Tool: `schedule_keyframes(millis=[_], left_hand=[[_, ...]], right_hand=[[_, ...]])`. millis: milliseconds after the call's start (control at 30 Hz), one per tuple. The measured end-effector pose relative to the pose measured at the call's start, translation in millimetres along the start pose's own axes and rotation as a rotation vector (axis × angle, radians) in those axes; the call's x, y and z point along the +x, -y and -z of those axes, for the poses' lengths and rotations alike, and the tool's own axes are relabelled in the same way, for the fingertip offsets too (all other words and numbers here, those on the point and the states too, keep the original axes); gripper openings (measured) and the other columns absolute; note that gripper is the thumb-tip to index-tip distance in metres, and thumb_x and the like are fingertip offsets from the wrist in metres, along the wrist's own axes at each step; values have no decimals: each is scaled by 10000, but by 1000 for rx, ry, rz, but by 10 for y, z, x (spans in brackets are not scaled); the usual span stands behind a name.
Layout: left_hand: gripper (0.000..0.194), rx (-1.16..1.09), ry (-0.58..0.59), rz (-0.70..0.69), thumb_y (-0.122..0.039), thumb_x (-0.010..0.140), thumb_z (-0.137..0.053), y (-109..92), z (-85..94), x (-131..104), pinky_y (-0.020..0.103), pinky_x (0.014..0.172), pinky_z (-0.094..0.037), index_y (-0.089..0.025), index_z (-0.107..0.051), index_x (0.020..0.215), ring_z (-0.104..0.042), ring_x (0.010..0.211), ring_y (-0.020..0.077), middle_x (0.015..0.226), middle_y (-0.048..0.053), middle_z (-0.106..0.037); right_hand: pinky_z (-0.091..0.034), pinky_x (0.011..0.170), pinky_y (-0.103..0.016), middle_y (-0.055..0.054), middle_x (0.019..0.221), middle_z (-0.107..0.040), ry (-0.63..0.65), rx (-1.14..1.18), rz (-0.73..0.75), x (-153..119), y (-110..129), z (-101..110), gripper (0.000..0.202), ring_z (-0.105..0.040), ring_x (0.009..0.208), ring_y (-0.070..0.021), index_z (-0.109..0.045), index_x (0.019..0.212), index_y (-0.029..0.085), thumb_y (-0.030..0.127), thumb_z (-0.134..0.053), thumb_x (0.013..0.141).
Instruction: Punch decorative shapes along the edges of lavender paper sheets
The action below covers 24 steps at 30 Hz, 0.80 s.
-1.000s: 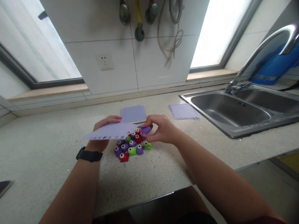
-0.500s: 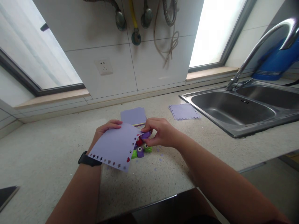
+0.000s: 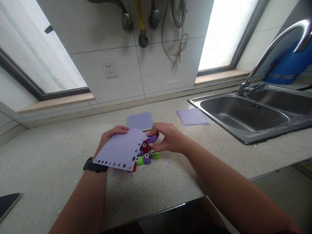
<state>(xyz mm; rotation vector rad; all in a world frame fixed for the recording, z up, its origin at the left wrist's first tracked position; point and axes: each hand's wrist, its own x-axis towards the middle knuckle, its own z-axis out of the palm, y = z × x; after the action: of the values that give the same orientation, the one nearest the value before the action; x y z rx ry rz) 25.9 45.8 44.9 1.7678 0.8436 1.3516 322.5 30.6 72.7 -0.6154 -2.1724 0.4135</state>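
A lilac paper sheet with small shapes cut along two edges is held at its back left by my left hand, fingers closed on it. My right hand pinches a purple craft punch at the sheet's right corner. Below and beside the sheet lie several small punches, among them a red one, a green one and a purple one. The sheet hides part of this group.
Behind my hands lies a stack of plain lilac sheets. Edge-punched sheets lie further right, beside the steel sink. Paper bits are scattered on the counter. A dark flat object sits at the left edge.
The sheet's front edge has risen slightly, showing more of the green punch and a red one beneath it. Both hands keep their holds. The view has shifted slightly.
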Motion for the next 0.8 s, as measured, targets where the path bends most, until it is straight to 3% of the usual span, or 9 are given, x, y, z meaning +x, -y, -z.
schedule_keyframes(millis=[133, 300, 400, 600, 800], left_hand=[[341, -129, -161, 103, -432, 600, -889, 17, -82, -26, 341, 721, -540, -215, -824, 855, -681, 827, 254, 929, 94, -771], [204, -233, -301, 194, -284, 640, -898, 140, -142, -48, 276, 701, -532, -207, -802, 803, -664, 745, 179, 798, 29, -759], [217, -265, -393, 257, -260, 647, -905, 159, -165, -56, 270, 641, -538, -199, -793, 822, -661, 671, 163, 789, 11, -765], [411, -308, -407, 284, -289, 665, -908, 129, -202, -67, 363, 784, -606, -176, -782, 1040, -743, 828, 238, 985, 69, -804], [456, -304, -416, 268, -304, 672, -912, 163, -193, -52, 397, 873, -603, -168, -769, 1083, -754, 898, 254, 1036, 83, -804]], right_hand=[[-486, 713, -265, -11, 850, -699, -2, 47, -45, 6, -36, 17, 251, -628, 762, -139, -659, 937, 187, 237, -804, 738], [-505, 717, -290, -13, 822, -695, -78, 112, -106, -4, -142, 12, 312, -629, 736, -142, -672, 1003, 179, 282, -811, 744], [-527, 738, -319, -38, 848, -707, -131, 181, -182, -13, -232, -14, 323, -643, 753, -157, -671, 1021, 166, 298, -803, 758], [-545, 748, -353, -63, 869, -725, -233, 227, -367, -17, -425, -74, 334, -657, 769, -176, -696, 1027, 167, 414, -770, 816], [-529, 733, -341, -62, 887, -741, -227, 201, -479, -5, -562, -102, 326, -652, 771, -178, -723, 1024, 175, 442, -745, 838]])
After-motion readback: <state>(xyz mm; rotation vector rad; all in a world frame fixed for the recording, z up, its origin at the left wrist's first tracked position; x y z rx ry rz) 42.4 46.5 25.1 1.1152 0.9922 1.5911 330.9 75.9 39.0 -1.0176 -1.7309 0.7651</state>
